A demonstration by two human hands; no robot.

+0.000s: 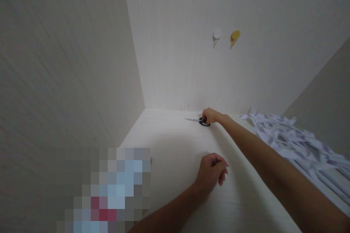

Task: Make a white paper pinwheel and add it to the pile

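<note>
At the back of the white surface (175, 134), near the wall, my right hand (210, 115) has its fingers closed on the black handles of a pair of scissors (196, 119). The metal blades point left and look closed together. My left hand (212, 169) is nearer to me, over the middle of the surface. Its fingers are curled in, with the thumb against them, and nothing shows in its grasp. My right forearm reaches in alongside a heap of white paper strips (284, 134).
The paper strips lie tangled along the right side. A white hook (217, 34) and a yellow hook (235, 35) are fixed to the back wall (175, 43). Side walls rise at left and right. A pixelated patch (117, 189) hides the lower left.
</note>
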